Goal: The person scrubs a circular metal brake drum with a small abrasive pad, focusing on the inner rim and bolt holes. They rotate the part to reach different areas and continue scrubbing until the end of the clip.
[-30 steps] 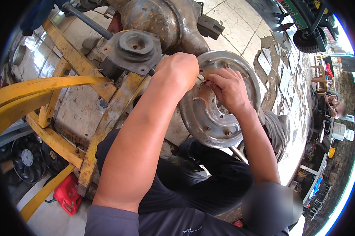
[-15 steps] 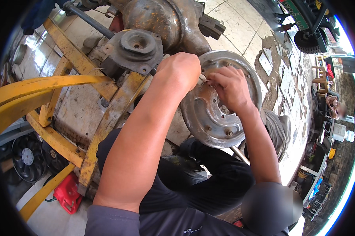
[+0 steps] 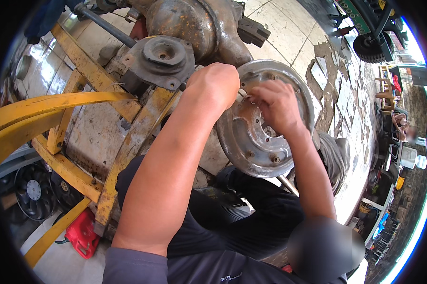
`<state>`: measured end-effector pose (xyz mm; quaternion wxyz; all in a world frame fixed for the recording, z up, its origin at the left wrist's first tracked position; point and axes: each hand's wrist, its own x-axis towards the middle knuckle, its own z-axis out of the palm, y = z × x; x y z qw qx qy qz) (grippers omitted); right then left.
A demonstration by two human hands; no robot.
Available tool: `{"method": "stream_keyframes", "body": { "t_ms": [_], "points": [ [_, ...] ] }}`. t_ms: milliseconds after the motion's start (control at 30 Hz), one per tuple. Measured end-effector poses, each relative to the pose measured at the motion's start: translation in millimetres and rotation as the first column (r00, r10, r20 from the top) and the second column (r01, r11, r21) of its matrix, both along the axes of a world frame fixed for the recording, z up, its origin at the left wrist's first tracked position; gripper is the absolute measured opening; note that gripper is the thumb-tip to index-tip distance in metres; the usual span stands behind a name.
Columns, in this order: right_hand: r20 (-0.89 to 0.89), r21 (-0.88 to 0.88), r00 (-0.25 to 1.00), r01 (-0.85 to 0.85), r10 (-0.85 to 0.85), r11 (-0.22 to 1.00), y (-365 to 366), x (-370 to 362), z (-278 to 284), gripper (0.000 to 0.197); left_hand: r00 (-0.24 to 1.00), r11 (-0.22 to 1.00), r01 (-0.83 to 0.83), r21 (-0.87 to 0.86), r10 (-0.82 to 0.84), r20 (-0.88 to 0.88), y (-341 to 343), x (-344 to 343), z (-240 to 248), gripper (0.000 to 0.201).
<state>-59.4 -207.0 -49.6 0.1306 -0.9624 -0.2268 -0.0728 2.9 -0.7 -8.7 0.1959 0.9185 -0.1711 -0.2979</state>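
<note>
A round, worn metal brake backing plate point(image 3: 256, 161) stands tilted in front of me, with bolts and holes around its centre opening. My left hand point(image 3: 215, 85) is closed in a fist by the plate's upper left edge; its fingers face away, so its grip is hidden. My right hand point(image 3: 277, 105) is over the plate's upper middle, thumb and fingers pinched together. Between the two hands shows a small pale curved piece point(image 3: 242, 93), too small to name. I cannot tell which hand holds it.
Behind the plate lies a rusty axle housing point(image 3: 185, 28). A dark metal mount with a round cup point(image 3: 168, 59) sits left of my left hand, near a yellow steel frame point(image 3: 128, 146). Broken tiles point(image 3: 343, 97) lie at right; a red container point(image 3: 83, 232) is at lower left.
My right hand's fingers have shifted slightly by the pale piece. My left hand stays in nearly the same place, still closed.
</note>
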Motion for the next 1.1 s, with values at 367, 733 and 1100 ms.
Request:
{"method": "stream_keyframes", "body": {
  "t_ms": [367, 733, 1100],
  "points": [
    [0.027, -0.049, 0.997, 0.069, -0.067, 0.996, -11, 3, -4, 0.019, 1.000, 1.000, 0.014, -0.018, -0.014, 0.001, -1, 1, -8, 0.018],
    [0.035, 0.022, 0.999, 0.023, -0.024, 0.999, -6, -2, -4, 0.015, 1.000, 1.000, -0.008, -0.002, 0.008, -0.004, -3, 1, 1, 0.017],
    [-0.143, 0.050, 0.966, 0.223, -0.215, 0.973, -7, -13, 3, 0.014, 0.999, 1.000, 0.004, -0.018, -0.004, 0.048, -8, -9, 1, 0.014]
  ]
}}
